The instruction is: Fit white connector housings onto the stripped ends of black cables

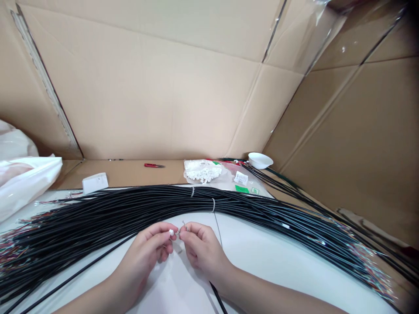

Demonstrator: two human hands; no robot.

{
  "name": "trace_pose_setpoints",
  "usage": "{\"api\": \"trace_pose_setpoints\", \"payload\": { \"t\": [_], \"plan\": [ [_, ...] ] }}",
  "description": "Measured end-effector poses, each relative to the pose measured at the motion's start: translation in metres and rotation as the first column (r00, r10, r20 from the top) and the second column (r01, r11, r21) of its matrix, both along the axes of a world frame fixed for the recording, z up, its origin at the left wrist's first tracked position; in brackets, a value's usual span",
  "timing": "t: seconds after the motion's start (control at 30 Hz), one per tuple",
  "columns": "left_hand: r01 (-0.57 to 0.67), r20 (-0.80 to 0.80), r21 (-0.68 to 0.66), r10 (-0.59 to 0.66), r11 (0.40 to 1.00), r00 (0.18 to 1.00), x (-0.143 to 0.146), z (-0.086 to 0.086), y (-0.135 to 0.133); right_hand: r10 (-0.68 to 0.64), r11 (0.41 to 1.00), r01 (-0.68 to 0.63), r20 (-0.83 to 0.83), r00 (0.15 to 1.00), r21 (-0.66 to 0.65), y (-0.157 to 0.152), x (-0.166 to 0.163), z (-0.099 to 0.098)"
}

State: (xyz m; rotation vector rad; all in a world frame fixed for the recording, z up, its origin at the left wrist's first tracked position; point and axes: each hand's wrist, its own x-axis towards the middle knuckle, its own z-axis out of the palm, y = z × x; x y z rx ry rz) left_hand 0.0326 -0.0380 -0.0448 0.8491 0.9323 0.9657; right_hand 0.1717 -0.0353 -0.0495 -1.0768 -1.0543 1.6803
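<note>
Between the thumb and fingers of my left hand (pixel 149 246) is a small white connector housing (pixel 171 233). Close by on its right, my right hand (pixel 203 246) pinches thin wires (pixel 178 233) at the end of a black cable (pixel 218 297). That cable runs out below my right hand toward the front edge of the view. The wire tips meet or almost meet the housing; which of the two I cannot tell. One stray wire end (pixel 184 224) sticks up above my right fingertips.
A thick bundle of black cables (pixel 131 209) with coloured wire ends arches across the white table (pixel 262 261). Behind it lie red-handled snips (pixel 154 165), a bag of white connectors (pixel 204 172), a white bowl (pixel 260 160) and a white box (pixel 94 183). Cardboard walls (pixel 147 87) enclose the back and right.
</note>
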Motion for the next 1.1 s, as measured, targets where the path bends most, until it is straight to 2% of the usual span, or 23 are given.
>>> {"api": "trace_pose_setpoints", "payload": {
  "t": [0.1,0.2,0.3,0.37,0.5,0.73,0.93,1.1],
  "plan": [
    [0.021,0.067,-0.015,-0.020,1.000,0.998,0.000,0.002,0.001,-0.002,1.000,0.002,-0.025,1.000,-0.004,0.000,0.000,0.000],
    [0.048,0.061,0.012,-0.048,0.999,0.997,0.000,0.000,0.000,0.008,1.000,-0.008,-0.031,1.000,-0.004,0.000,0.000,-0.001],
    [0.053,-0.035,0.072,-0.050,0.996,0.998,0.001,-0.003,-0.003,0.020,1.000,-0.020,-0.029,0.999,0.017,-0.001,0.001,-0.002],
    [0.050,-0.138,0.159,-0.028,0.986,0.990,0.001,-0.003,-0.005,0.023,0.999,-0.021,-0.036,0.999,0.033,-0.001,0.001,-0.003],
    [0.070,-0.331,0.369,0.060,0.927,0.942,-0.001,0.002,-0.009,0.014,0.999,-0.012,-0.056,0.998,0.049,-0.001,0.001,-0.003],
    [0.140,-0.480,0.525,0.156,0.840,0.863,-0.004,0.003,-0.009,-0.023,0.994,0.022,0.002,1.000,0.109,-0.003,0.001,-0.007],
    [0.164,-0.531,0.575,0.213,0.802,0.820,-0.005,0.006,-0.011,-0.025,0.992,0.021,0.023,0.999,0.128,-0.004,0.002,-0.005],
    [0.155,-0.552,0.567,0.234,0.809,0.800,-0.005,0.006,-0.011,-0.026,0.990,0.022,0.028,0.999,0.138,-0.004,0.002,-0.004]
  ]
}}
